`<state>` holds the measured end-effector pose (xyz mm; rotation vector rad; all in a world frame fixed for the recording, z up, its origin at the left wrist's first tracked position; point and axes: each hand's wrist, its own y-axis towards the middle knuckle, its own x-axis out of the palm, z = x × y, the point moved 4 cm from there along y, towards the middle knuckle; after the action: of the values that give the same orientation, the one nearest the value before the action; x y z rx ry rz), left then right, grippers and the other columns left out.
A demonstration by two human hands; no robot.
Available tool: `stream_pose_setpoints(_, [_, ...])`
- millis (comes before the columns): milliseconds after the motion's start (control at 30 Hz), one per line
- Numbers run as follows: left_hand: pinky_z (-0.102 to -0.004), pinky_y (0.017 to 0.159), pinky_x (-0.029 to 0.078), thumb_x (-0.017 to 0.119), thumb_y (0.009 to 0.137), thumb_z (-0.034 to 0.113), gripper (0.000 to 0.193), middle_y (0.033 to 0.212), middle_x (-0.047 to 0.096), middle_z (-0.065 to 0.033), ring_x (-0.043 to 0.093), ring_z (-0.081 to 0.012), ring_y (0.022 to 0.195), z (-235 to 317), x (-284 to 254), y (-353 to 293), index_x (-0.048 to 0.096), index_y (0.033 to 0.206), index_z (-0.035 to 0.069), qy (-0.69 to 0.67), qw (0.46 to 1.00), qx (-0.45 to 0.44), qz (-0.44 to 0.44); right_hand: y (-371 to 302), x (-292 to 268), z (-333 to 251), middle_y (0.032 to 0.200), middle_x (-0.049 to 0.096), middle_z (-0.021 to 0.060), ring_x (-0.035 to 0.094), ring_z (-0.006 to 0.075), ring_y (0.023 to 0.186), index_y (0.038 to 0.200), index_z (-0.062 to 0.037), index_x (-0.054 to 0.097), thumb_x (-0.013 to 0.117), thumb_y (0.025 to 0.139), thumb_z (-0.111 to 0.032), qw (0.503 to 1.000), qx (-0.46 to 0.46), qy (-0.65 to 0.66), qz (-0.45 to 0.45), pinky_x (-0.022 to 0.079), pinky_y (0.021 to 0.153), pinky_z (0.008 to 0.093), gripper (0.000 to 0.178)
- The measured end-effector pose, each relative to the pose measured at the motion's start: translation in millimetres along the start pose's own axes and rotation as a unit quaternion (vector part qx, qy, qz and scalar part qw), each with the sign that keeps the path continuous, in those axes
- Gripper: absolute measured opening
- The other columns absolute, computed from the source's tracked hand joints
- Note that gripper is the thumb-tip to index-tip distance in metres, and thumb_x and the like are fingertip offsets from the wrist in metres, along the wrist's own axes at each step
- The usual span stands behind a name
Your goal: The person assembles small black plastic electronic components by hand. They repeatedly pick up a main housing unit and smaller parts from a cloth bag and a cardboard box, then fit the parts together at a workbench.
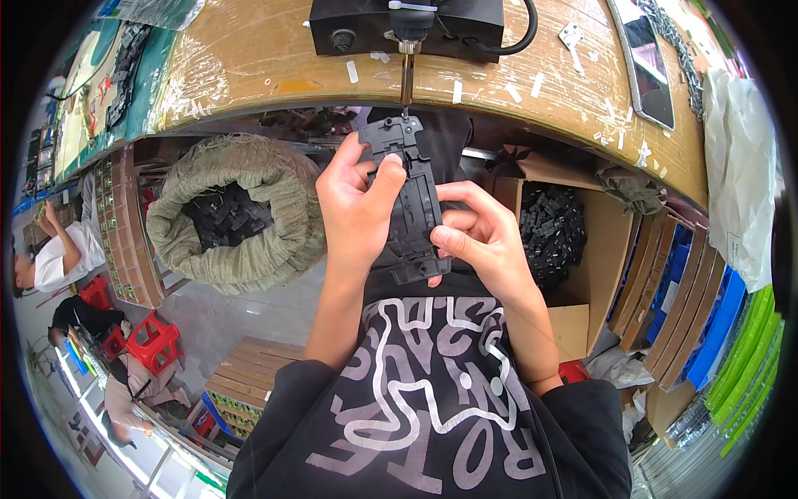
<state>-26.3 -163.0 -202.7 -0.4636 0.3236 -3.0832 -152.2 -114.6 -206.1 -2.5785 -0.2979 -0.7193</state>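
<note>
A long black molded plastic part (pixel 409 195) with ribs and small holes is held between my two hands below the bench edge. My left hand (pixel 357 200) grips its upper left side, thumb lying across the face. Around the lower right side closes my right hand (pixel 486 233), with thumb and index finger on the edge. Above the part's top end points a screwdriver bit (pixel 406 83) in a mounted driver (pixel 410 29). The bit's tip is at or very near the part's top corner; whether it touches a screw I cannot make out.
A black box unit (pixel 324 25) and a phone (pixel 652 75) rest on the film-covered bench (pixel 249 66). At left stands a woven sack (pixel 291 183) of black parts; at right, a cardboard box (pixel 611 266) of small black pieces. Red stools (pixel 154 341) and other people sit further left.
</note>
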Motion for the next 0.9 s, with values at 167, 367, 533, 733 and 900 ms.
stream_pose_setpoints(167, [-0.0174,0.053,0.043,0.052,0.079,0.003,0.020,0.079,0.058,-0.0048,0.051,-0.0044,0.063,-0.2,-0.8,1.3,0.049,0.098,-0.003,-0.006,1.000,-0.007,-0.006,0.7,1.0,-1.1,0.067,0.052,0.0053,0.052,0.0102,0.062,0.108,0.0022,0.040,0.057,0.079,-0.006,1.000,0.002,0.005,0.000,0.051,0.049,0.0259,0.034])
stream_pose_setpoints(367, [-0.0175,0.054,0.043,0.051,0.079,0.002,0.019,0.079,0.058,-0.0052,0.051,-0.0046,0.063,0.3,-0.6,1.3,0.049,0.097,-0.003,-0.004,1.000,-0.002,0.001,0.8,1.3,-1.2,0.067,0.053,0.0048,0.052,0.0096,0.062,0.108,0.0019,0.041,0.056,0.079,-0.005,1.000,0.001,0.000,-0.003,0.051,0.049,0.0255,0.034])
stream_pose_setpoints(533, [-0.0176,0.054,0.043,0.051,0.079,0.001,0.018,0.080,0.058,-0.0053,0.051,-0.0045,0.063,-0.4,-0.5,2.2,0.049,0.097,-0.003,-0.008,1.000,0.002,-0.004,1.0,0.6,-0.6,0.068,0.053,0.0046,0.051,0.0092,0.062,0.108,0.0018,0.041,0.056,0.079,-0.006,1.000,-0.001,0.006,0.001,0.051,0.049,0.0253,0.033])
stream_pose_setpoints(733, [-0.0175,0.054,0.042,0.050,0.079,0.001,0.018,0.079,0.057,-0.0047,0.051,-0.0043,0.063,-0.1,-0.7,2.9,0.049,0.096,-0.003,0.012,1.000,0.000,0.005,3.0,0.4,1.3,0.068,0.052,0.0042,0.051,0.0090,0.062,0.106,0.0021,0.042,0.056,0.079,-0.006,1.000,0.000,0.009,0.004,0.051,0.049,0.0250,0.032])
stream_pose_setpoints(900, [-0.0175,0.054,0.042,0.050,0.079,0.000,0.018,0.080,0.057,-0.0042,0.051,-0.0043,0.064,-4.6,-3.6,7.1,0.050,0.096,-0.003,0.022,1.000,-0.012,0.009,7.1,-1.0,3.2,0.067,0.052,0.0041,0.050,0.0090,0.063,0.106,0.0023,0.043,0.056,0.079,-0.006,1.000,0.002,0.011,0.001,0.051,0.049,0.0253,0.031])
